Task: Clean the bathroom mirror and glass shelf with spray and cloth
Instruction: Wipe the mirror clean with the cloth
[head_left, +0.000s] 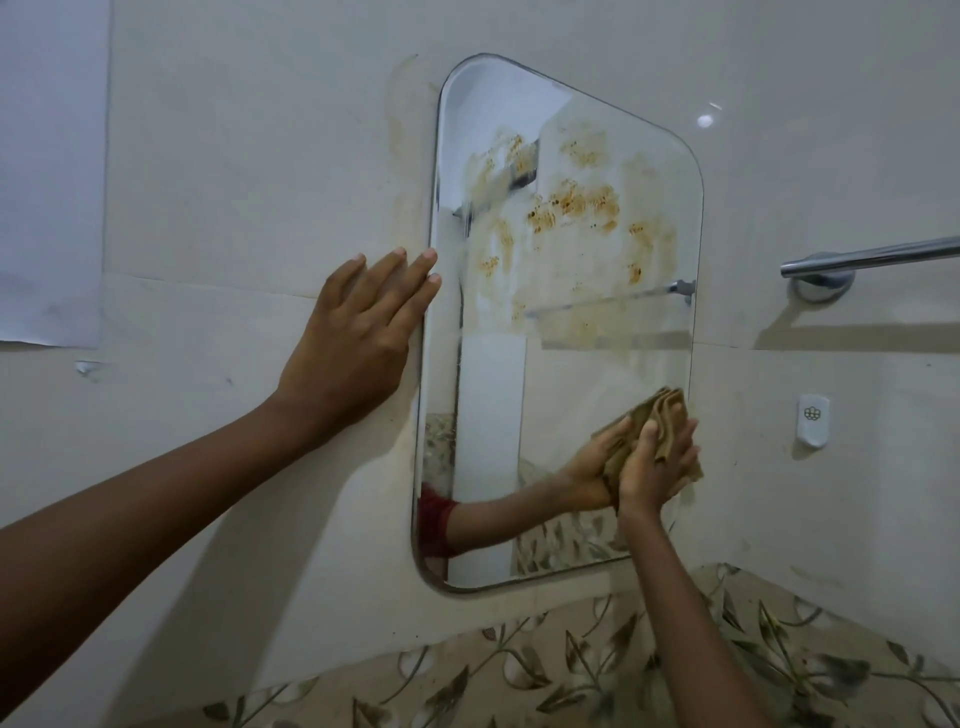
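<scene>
A tall mirror (488, 395) with rounded corners hangs on the pale tiled wall. Brown-orange smears cover its upper half; the lower half looks cleaner. My right hand (655, 465) presses a folded tan cloth (662, 413) against the glass near the mirror's lower right edge. My left hand (358, 338) lies flat on the wall, fingers spread, with the fingertips touching the mirror's left edge. A stained glass shelf shows only as a reflection in the mirror. No spray bottle is visible.
A chrome towel bar (872, 257) is fixed to the wall right of the mirror. Below it sits a small white wall hook (813, 421). Floral-patterned tiles (597, 670) run along the bottom. A pale sheet (52, 171) covers the wall at far left.
</scene>
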